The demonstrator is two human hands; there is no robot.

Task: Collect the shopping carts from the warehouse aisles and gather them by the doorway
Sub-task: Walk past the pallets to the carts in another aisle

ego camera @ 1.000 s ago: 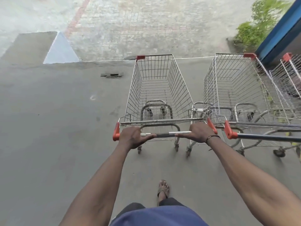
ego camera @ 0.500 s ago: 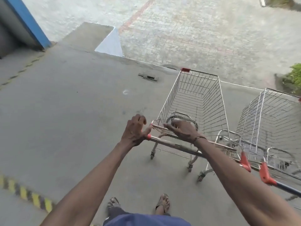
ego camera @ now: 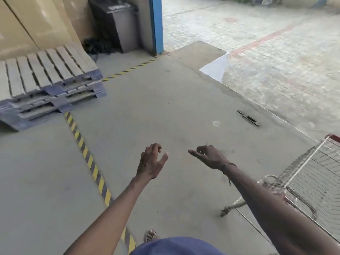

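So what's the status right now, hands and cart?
Left hand and right hand open, holding nothing. Shopping cart stands at right, untouched. Stacked pallets at left, off the path.

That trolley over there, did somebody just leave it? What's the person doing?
A person is gathering shopping carts by a warehouse doorway. Right now neither hand is on one: the left hand and right hand hang in the air over the concrete floor, fingers loosely curled, with nothing in their grip. One wire cart stands at the right, behind the right forearm. A stack of wooden pallets sits at the left, beyond the yellow-and-black floor stripe.
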